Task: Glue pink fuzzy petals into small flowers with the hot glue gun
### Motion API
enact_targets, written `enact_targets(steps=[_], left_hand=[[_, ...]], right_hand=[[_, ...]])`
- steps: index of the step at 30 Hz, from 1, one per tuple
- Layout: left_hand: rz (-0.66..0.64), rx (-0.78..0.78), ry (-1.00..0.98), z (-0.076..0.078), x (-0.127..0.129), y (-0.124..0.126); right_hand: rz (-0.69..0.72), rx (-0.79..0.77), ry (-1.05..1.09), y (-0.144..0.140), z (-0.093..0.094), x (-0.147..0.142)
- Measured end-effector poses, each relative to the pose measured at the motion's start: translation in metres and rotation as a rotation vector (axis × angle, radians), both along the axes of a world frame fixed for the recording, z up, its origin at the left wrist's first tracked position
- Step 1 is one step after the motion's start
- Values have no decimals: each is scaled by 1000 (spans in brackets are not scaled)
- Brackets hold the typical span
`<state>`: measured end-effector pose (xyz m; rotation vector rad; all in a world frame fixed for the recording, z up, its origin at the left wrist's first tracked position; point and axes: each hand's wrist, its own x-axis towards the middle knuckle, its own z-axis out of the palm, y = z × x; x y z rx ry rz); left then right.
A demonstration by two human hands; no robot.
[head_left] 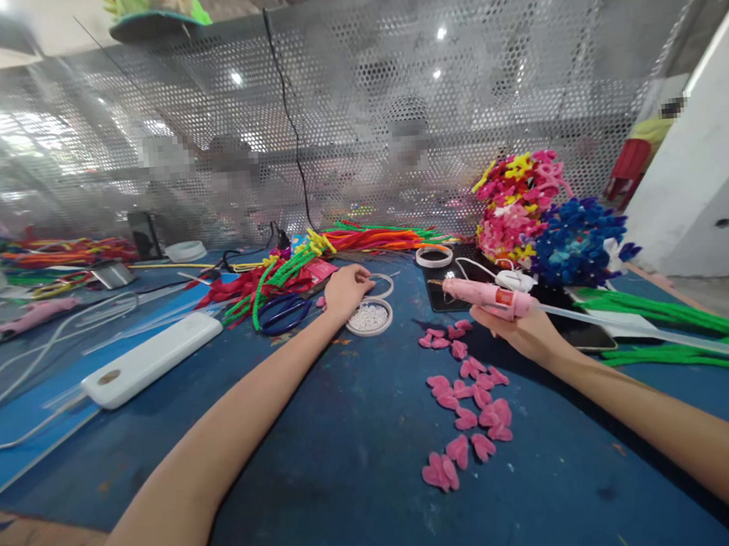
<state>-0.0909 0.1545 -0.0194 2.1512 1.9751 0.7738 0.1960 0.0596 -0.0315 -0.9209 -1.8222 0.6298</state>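
Your left hand reached over the small dish of white beads on the blue counter, fingers curled loosely at its rim and holding nothing that showed. Pick one bead cleanly. To the right, above the pink petals, your right hand gripped the pink glue gun; keep its nozzle off them.

Your right hand is wrapped around a pink hot glue gun, nozzle pointing left, glue stick poking out the back. Your left hand is reaching out, fingertips at the edge of a little round dish of white beads. Pink pipe-cleaner hearts are scattered on the blue table between your arms, and blue-handled scissors sit just left of your left hand.
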Motion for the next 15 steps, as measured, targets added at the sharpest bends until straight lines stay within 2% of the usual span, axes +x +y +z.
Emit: enact_targets(steps=[5,9,12,15], left_hand=[[14,81,-20,1,3,-2],[15,172,-34,8,7,-7],[-58,223,-27,16,13,-22],[-214,221,0,19,24,-51]], right_hand=[[1,3,-1,0,0,1],[-20,-6,-13,-1,3,-1],[-35,-12,3,-4,8,-3],[-32,-58,-11,-5,10,0]])
